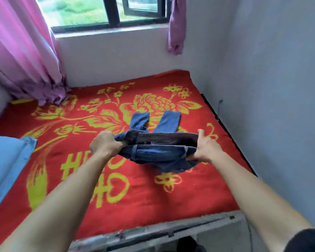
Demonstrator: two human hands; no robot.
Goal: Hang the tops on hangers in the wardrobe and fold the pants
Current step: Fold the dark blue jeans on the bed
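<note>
A pair of blue jeans (153,153) hangs stretched between my hands above the red bed cover (116,197). My left hand (105,144) grips the left end of the waistband in a fist. My right hand (205,148) holds the right end, thumb up along the band. The waistband is pulled open, showing its striped inner lining. Both legs reach away from me and their ends lie on the cover, apart from each other.
A red blanket with yellow flowers covers the bed, walls close on the far and right sides. A blue pillow (5,164) lies at the left. Pink curtains (22,51) drape onto the bed's far left corner under the window (107,13).
</note>
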